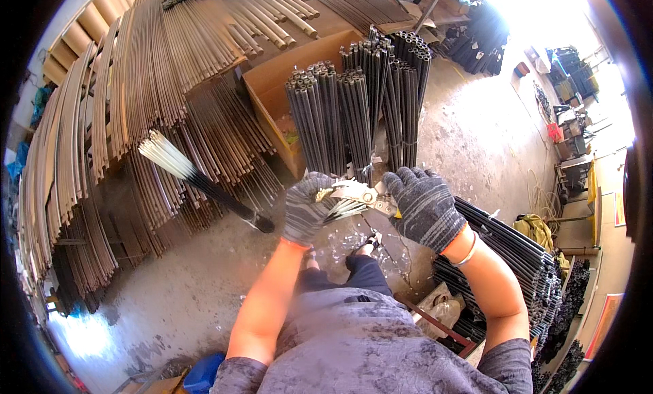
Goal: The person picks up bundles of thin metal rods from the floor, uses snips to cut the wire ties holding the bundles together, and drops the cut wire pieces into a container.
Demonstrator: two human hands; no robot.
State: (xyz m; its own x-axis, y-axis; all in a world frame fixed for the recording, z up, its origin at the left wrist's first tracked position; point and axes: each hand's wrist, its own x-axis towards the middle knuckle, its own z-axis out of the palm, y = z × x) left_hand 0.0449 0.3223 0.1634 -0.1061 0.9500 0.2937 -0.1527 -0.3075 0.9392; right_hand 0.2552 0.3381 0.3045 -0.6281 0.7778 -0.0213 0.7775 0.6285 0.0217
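My left hand (306,207), in a grey striped knit glove, is closed around a bunch of thin pale rods (345,210) in front of my waist. My right hand (425,207), gloved the same way, grips a metal hand cutter (368,197) with a round pivot and a bit of yellow at its handle. Its jaws reach left over the pale rods, against my left glove. The glove and the cutter hide part of the rods. Left of that hand is a slim dark bundle (211,190) with white tips; I cannot tell whether it joins the held rods.
Bundled black tubes (354,115) stand ahead beside an open cardboard box (270,77). Long brown rods (136,88) fill racks on the left. More dark tubes (513,265) lie stacked at my right. White scraps litter the floor (333,241) near my feet. A blue container (203,373) is at lower left.
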